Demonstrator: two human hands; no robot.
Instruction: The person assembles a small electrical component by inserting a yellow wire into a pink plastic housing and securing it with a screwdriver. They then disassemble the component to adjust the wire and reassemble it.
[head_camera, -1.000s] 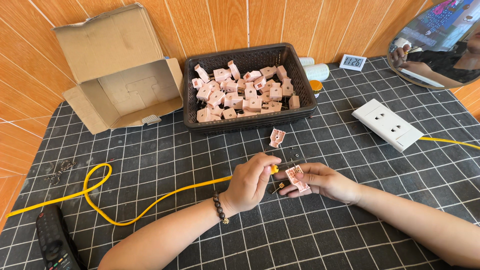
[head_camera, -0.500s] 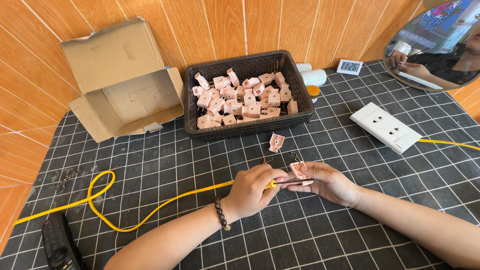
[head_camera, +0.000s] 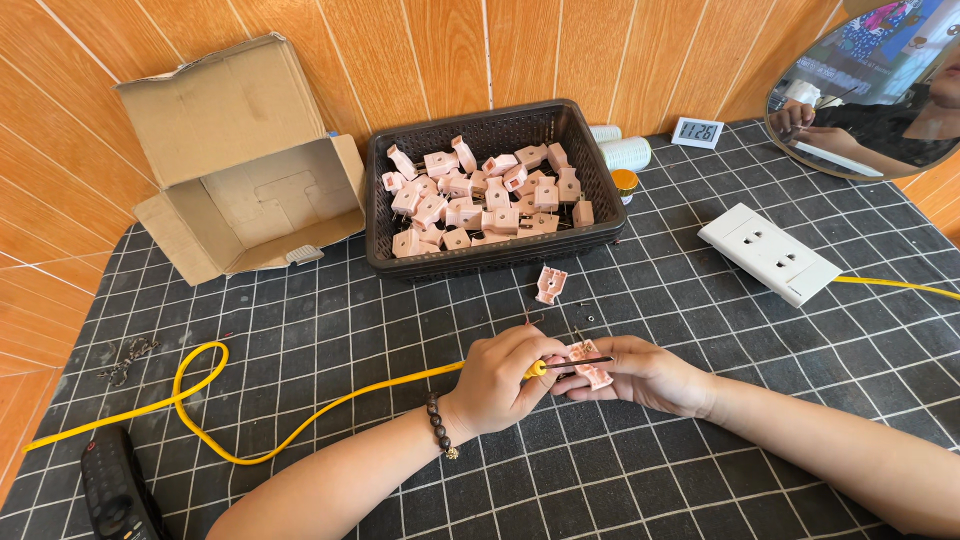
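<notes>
Your left hand (head_camera: 500, 375) grips the yellow-handled screwdriver (head_camera: 560, 365); your right hand (head_camera: 640, 372) pinches the pink plastic plug (head_camera: 588, 362). Keep the tip square.

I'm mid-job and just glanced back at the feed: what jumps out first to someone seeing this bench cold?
First, the two hands meeting at the mat's centre: the left hand grips a yellow-handled screwdriver whose tip meets the pink plug held in the right hand. Behind them stands a black basket heaped with more pink plugs. A yellow cable loops across the mat to the left, and an open cardboard box lies at the back left.
</notes>
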